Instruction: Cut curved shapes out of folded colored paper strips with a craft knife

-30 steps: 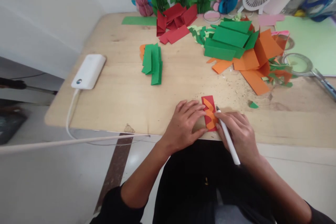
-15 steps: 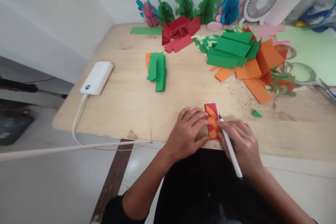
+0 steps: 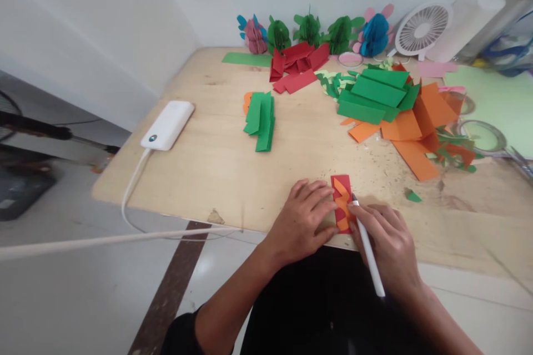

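A folded red paper strip (image 3: pixel 348 182) lies near the table's front edge, with a wavy orange paper cutout (image 3: pixel 342 199) flat on top of it. My left hand (image 3: pixel 306 222) rests on the table, fingers stretched out and their tips touching the strip's left side. My right hand (image 3: pixel 387 238) grips a white pen (image 3: pixel 370 258) with a dark tip. The pen's tip is at the right edge of the cutout, on the red paper. Part of the cutout's lower right is hidden by my right fingers.
Folded green papers (image 3: pixel 261 122) lie mid-table, a white power bank (image 3: pixel 167 125) with cable at left. Red papers (image 3: pixel 297 61), green strips (image 3: pixel 378 89) and orange pieces (image 3: pixel 416 163) are piled behind. Paper figures (image 3: pixel 309 29), a white fan (image 3: pixel 423 29), tape (image 3: pixel 497 141) and scissors (image 3: pixel 518 160) stand or lie farther off.
The camera view has shifted, so everything sits lower and mostly farther right in the picture. Both hands keep nearly the same pose over the red strip, with the pen tip still by the orange cutout.
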The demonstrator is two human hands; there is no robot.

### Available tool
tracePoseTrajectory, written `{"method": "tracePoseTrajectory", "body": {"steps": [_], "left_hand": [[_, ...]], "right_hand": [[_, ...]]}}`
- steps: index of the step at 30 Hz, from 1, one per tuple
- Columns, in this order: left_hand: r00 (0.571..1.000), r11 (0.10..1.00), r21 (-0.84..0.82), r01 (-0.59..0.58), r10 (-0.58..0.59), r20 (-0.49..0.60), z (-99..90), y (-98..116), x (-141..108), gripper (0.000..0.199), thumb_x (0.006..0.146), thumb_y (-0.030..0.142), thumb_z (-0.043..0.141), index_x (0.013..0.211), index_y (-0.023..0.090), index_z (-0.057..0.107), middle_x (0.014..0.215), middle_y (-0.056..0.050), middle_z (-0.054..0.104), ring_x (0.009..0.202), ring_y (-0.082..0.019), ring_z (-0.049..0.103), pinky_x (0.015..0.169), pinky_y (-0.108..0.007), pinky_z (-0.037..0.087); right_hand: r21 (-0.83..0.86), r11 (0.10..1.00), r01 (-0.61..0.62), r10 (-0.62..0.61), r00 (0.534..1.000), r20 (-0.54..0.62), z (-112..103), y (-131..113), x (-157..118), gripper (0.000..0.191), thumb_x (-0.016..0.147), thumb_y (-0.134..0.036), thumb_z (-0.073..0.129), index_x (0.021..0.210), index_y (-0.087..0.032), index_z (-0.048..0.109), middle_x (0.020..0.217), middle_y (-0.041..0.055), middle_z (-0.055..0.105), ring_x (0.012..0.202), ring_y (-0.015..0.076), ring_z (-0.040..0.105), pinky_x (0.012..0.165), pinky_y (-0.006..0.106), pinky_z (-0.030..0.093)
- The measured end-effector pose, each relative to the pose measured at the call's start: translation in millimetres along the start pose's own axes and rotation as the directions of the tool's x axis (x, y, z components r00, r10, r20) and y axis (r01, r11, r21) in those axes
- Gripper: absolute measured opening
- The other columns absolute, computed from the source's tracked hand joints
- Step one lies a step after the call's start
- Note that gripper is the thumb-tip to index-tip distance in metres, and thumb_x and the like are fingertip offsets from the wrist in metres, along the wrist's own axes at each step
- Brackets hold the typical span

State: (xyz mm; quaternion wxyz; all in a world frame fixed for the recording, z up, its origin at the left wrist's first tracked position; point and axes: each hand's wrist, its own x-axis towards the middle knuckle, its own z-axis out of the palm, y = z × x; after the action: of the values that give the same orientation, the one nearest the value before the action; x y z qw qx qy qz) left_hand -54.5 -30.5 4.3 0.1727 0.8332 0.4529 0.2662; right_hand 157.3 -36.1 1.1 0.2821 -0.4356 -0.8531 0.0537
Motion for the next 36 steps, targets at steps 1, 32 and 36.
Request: {"method": "tracePoseTrajectory", "body": {"steps": [1, 32, 36], "left_hand": [[1.0, 1.0, 0.0, 0.002, -0.002, -0.001, 0.0, 0, 0, 0.031, 0.092, 0.041, 0.057, 0.111, 0.019, 0.066, 0.133, -0.011, 0.06, 0.133, -0.028, 0.047, 0.116, -0.052, 0.03], [1.0, 1.0, -0.018, -0.004, 0.004, -0.015, -1.1, 0, 1, 0.035, 0.088, 0.039, 0.063, 0.115, 0.017, 0.062, 0.131, -0.013, 0.061, 0.132, -0.028, 0.048, 0.117, -0.051, 0.028], [1.0, 1.0, -0.022, -0.003, 0.003, -0.006, -1.4, -1, 1, 0.035, 0.088, 0.038, 0.062, 0.115, 0.017, 0.063, 0.133, -0.013, 0.06, 0.133, -0.028, 0.047, 0.116, -0.052, 0.028]], "right_hand": [[-0.004, 1.0, 0.0, 0.0, 1.0, 0.003, 0, 0, 0, 0.028, 0.092, -0.019, 0.056, 0.119, -0.019, 0.063, 0.099, 0.007, 0.074, 0.088, 0.0221, 0.063, 0.078, 0.035, 0.044], [-0.006, 0.997, -0.076, 0.075, 0.996, -0.048, 2, -6, 14, 0.025, 0.092, -0.019, 0.058, 0.117, -0.017, 0.061, 0.097, 0.0073, 0.072, 0.09, 0.0217, 0.061, 0.082, 0.035, 0.045], [-0.004, 0.997, -0.075, 0.074, 0.997, -0.037, 3, -7, 16, 0.026, 0.092, -0.017, 0.058, 0.118, -0.018, 0.061, 0.096, 0.0067, 0.072, 0.091, 0.0219, 0.062, 0.083, 0.036, 0.044]]}}
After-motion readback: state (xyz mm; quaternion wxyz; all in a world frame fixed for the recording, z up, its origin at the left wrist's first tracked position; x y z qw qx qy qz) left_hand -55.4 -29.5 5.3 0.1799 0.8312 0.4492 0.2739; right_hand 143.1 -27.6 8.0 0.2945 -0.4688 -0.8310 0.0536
